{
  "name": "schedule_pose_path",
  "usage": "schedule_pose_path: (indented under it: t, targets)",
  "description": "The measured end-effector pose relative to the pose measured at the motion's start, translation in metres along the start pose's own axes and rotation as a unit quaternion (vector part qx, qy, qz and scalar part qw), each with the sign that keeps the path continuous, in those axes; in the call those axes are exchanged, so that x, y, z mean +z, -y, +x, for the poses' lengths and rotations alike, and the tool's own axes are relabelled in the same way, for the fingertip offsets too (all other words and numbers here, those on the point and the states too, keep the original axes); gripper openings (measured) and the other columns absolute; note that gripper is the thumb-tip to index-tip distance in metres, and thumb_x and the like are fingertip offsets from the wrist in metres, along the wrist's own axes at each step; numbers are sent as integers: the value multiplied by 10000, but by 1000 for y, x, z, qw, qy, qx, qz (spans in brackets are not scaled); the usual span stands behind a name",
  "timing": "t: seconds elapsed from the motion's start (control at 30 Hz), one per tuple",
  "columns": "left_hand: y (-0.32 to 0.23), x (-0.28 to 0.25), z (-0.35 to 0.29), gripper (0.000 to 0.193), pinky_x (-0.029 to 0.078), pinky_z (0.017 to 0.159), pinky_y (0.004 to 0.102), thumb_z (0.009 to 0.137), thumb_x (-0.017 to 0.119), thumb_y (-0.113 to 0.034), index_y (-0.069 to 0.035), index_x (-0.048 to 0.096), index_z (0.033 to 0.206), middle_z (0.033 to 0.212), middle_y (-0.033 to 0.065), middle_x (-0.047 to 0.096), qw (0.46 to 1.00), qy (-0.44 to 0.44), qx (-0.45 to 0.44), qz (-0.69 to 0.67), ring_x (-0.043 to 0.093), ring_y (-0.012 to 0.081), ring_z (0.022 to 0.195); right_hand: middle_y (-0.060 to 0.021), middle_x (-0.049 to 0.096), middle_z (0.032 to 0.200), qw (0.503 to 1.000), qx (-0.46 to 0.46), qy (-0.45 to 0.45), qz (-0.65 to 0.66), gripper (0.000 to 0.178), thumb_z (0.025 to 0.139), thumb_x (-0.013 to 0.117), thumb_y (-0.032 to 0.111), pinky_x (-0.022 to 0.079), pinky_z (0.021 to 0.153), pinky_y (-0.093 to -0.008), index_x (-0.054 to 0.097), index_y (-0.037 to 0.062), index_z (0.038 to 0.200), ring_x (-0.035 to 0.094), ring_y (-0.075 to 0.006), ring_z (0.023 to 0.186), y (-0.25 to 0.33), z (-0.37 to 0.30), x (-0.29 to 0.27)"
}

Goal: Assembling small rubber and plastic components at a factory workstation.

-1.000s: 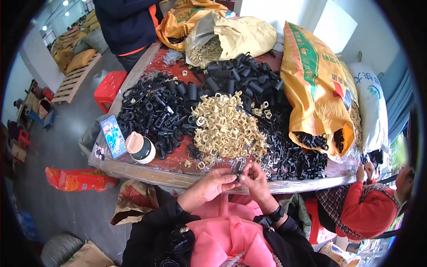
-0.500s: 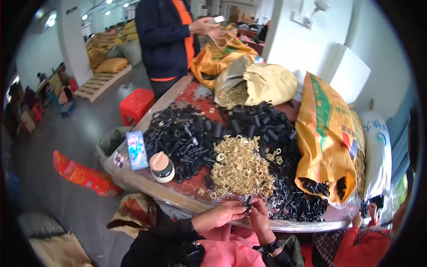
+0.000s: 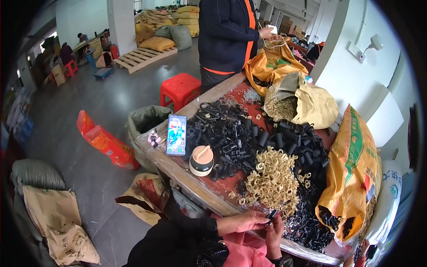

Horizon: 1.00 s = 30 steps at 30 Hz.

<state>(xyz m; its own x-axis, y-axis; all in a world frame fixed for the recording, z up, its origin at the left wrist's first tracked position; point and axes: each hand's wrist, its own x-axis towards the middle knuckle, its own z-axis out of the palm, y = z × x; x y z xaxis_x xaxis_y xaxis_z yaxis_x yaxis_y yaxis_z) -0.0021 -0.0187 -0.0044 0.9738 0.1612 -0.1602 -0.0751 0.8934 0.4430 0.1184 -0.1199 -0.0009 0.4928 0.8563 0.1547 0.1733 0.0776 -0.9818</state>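
A small black part (image 3: 271,216) is pinched between both my hands at the table's near edge; its exact kind is too small to make out. My left hand (image 3: 248,221) grips it from the left, fingers closed. My right hand (image 3: 274,232), also closed, has its fingertips on the other side. Just beyond lies a heap of pale gold, ring-like metal pieces (image 3: 272,180). Small black pieces (image 3: 307,229) spread to the right of my right hand. Behind the gold heap are larger black tubular pieces (image 3: 291,142) and mixed black parts (image 3: 227,142).
A lidded cup (image 3: 201,161) and a lit phone (image 3: 176,135) stand along the table's left side. An orange woven sack (image 3: 351,173) and a tan sack (image 3: 318,104) hold parts. Beyond a red stool (image 3: 179,89), a standing person (image 3: 227,38) holds a white object. Open bags sit on the floor.
The view has swung left, so the table and everything on it appear farther right. Both hands stay on the small black part, with little change in grip.
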Motion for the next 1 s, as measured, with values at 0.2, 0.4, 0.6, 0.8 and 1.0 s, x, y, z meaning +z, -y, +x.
schedule_pose_path:
  t: [0.2, 0.4, 0.6, 0.8, 1.0]
  targets:
    - [1, -9, 0, 261, 405, 917, 291, 834, 553, -133, -48, 524, 1079, 1060, 26, 555, 998, 5, 25, -65, 515, 134, 1007, 12, 492, 743, 996, 91, 1, 2, 67, 864, 495, 88, 364, 616, -187, 498, 24, 842, 436, -63, 676, 20, 2, 5]
    - [2, -8, -5, 252, 410, 905, 293, 830, 564, -138, -58, 544, 1068, 1036, 22, 568, 993, 36, 60, -98, 519, 133, 994, 22, 500, 783, 999, 47, 18, 1, 106, 854, 535, 118, 371, 633, -175, 520, 23, 899, 443, -53, 698, 29, -7, 6]
    - [-3, 2, -9, 273, 430, 892, 318, 846, 511, -66, -71, 500, 1119, 1085, 49, 551, 991, 0, 71, -111, 530, 160, 997, 2, 516, 831, 998, 53, 6, -20, 131, 803, 590, 61, 395, 666, -192, 542, 12, 915, 474, -63, 742, 23, -6, -2]
    - [-19, 9, -8, 294, 456, 869, 335, 833, 524, -58, -62, 488, 1125, 1082, 78, 557, 994, 12, 52, -92, 544, 203, 998, -1, 538, 878, 988, 98, 21, 121, 187, 788, 606, 54, 409, 697, -198, 548, 10, 960, 502, -74, 794, 31, 4, -8]
    - [-27, 17, -3, 195, 514, 755, 270, 805, 558, -32, -5, 551, 998, 953, 130, 605, 996, -83, 14, -7, 605, 244, 862, 3, 524, 873, 998, 18, 11, 62, 195, 773, 634, 77, 397, 695, -203, 570, 24, 950, 478, -67, 794, 17, 7, -28]
